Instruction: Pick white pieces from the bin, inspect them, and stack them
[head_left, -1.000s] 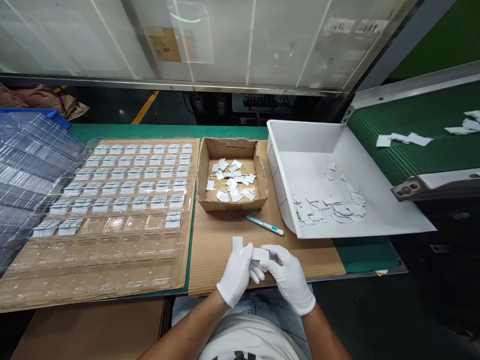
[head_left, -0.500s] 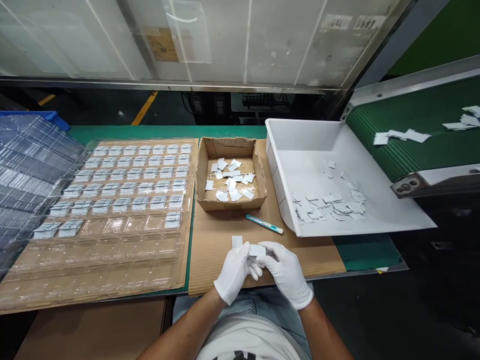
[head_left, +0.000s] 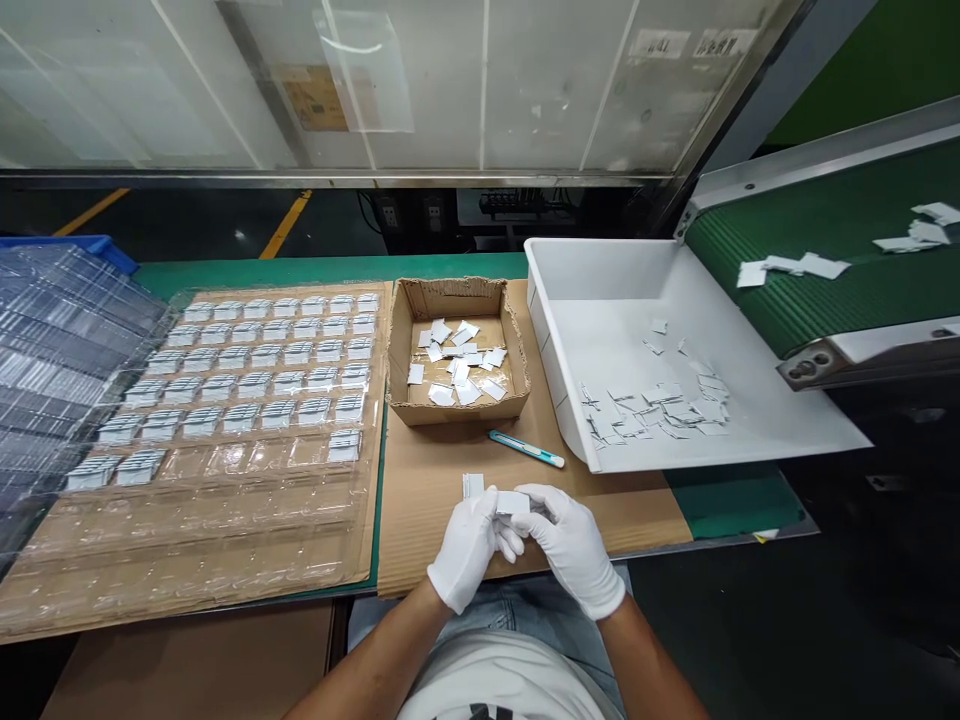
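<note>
Both gloved hands meet over the cardboard mat [head_left: 442, 480]; left hand [head_left: 466, 545] and right hand [head_left: 571, 545] pinch 1 small white card [head_left: 513, 502] between closed fingertips, apparently to square it; a short card stack [head_left: 473, 485] lies just beyond the left fingers.

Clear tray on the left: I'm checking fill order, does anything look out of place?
Yes. In the clear tray, the fifth row holds stacks only at its left end and one lone stack at the right; the pockets between are empty.
</note>
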